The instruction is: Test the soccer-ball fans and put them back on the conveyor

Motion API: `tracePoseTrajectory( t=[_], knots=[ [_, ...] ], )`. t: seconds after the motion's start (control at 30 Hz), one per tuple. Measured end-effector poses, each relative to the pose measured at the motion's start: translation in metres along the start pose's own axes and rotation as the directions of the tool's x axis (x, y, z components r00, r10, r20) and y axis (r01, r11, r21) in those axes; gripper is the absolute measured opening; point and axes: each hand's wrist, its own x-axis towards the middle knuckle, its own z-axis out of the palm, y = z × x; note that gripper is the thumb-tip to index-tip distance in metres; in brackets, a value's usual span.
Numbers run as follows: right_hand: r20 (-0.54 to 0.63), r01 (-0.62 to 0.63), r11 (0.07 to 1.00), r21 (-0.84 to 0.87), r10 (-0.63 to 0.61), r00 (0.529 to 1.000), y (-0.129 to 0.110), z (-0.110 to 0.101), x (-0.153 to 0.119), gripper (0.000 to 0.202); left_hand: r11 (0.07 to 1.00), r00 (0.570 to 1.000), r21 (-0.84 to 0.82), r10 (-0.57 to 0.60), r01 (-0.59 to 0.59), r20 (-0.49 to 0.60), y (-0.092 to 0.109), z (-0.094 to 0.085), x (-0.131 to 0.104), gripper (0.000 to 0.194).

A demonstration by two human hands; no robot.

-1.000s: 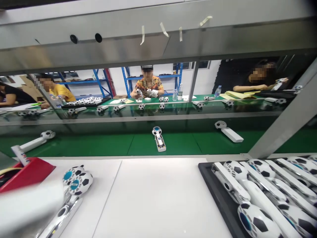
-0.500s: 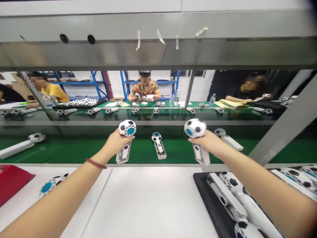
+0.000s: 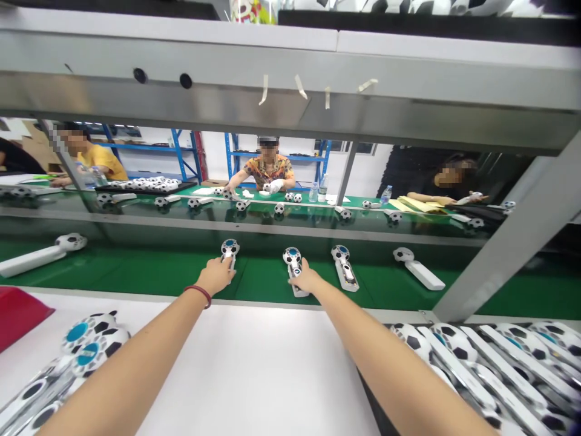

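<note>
On the green belt (image 3: 149,266), my left hand (image 3: 216,275) has its fingers on the handle of a soccer-ball-headed device (image 3: 230,247). My right hand (image 3: 305,277) grips the handle of a middle device (image 3: 292,255), thumb and fingers on either side of it. Both devices lie with their ball ends pointing away from me. To the right of my right hand rests another such device (image 3: 345,269) with its inner parts showing.
Stacked devices (image 3: 91,348) lie at the left by a red object (image 3: 20,315). A black tray (image 3: 374,393) of devices stands right. A slanted metal post (image 3: 503,242) and overhead shelf (image 3: 290,109) frame the belt. People sit beyond.
Both hands have come down onto the belt; the right one moved left. The two devices held up before are lower, one now lying at the right without a hand. The view has shifted.
</note>
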Motion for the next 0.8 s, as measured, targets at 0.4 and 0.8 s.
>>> tracePoseTrajectory(
  t=[0.4,0.8],
  knots=[
    [0.155,0.215,0.908,0.36,-0.285,0.946,-0.037,0.03,-0.164,0.079,0.433,0.991,-0.9,0.135,-0.041,0.02,0.115,-0.018,-0.077,0.056],
    [0.518,-0.174,0.583,0.793,-0.498,0.695,-0.027,0.008,-0.21,0.045,-0.081,0.979,-0.996,0.196,-0.039,-0.054,0.151,-0.052,-0.134,0.046]
  ],
)
